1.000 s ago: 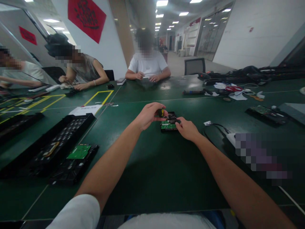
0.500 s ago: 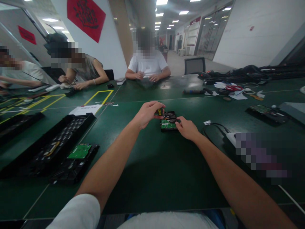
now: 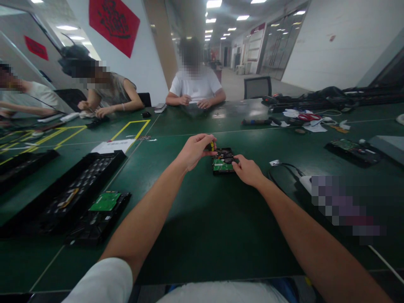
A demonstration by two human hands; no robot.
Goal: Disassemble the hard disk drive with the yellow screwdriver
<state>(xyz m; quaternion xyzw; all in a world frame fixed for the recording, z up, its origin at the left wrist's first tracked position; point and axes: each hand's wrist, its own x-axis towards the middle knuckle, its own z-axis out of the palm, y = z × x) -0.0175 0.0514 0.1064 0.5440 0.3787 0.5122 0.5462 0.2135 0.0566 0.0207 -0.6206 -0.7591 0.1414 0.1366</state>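
Observation:
In front of me a hard drive [image 3: 222, 166] with a green circuit board lies flat on the green table. My left hand [image 3: 198, 150] is closed around the black-and-yellow handle of what looks like a short screwdriver [image 3: 211, 146], held over the drive's far left corner. Fingers hide most of that tool, and its tip cannot be made out. My right hand [image 3: 248, 169] grips the drive's right edge between thumb and fingers. Off to the left lies a similar drive with a green board [image 3: 105, 201], touched by neither hand.
A long black tray [image 3: 28, 202] with parts in it stands at left. To the right are a cable [image 3: 285, 165], a white-ended power strip [image 3: 305, 182] and another drive [image 3: 352, 150]. Across the table a person [image 3: 195, 88] sits; others work at far left.
The left hand and the screwdriver have turned or shifted very slightly at the drive's corner. My right hand keeps its place on the edge.

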